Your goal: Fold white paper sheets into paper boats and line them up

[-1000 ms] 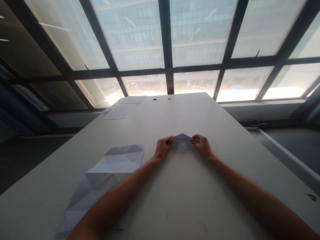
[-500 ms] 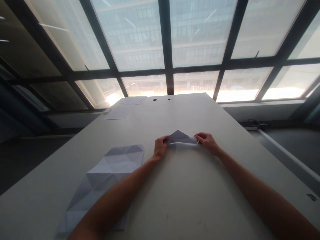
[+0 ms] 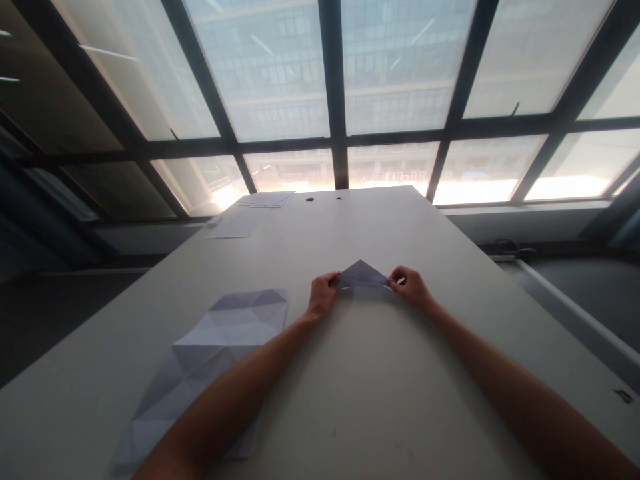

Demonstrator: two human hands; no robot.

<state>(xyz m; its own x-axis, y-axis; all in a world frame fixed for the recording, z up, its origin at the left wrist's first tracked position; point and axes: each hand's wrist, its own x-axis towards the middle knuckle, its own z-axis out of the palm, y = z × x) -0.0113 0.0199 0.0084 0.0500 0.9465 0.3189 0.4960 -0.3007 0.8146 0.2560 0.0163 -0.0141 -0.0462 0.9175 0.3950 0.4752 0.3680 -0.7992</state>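
From where I stand, creased paper (image 3: 227, 327) lies at near left on the white table (image 3: 360, 380), partly hidden by the left forearm. Beyond it, approx. mid-table, the folded paper peak (image 3: 361, 275) sits btwn both hands: L hand (image 3: 323, 293) pinching its left end, R hand (image 3: 411, 288) its right, fingers closed narrow. Prob. v. light, stiffer at folds, easily crumpled; best held by the end corners, w/ light pressure. Far left: loose sheets (image 3: 233, 225).

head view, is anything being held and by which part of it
A folded paper: the left hand pinches its left end, the right hand its right end.
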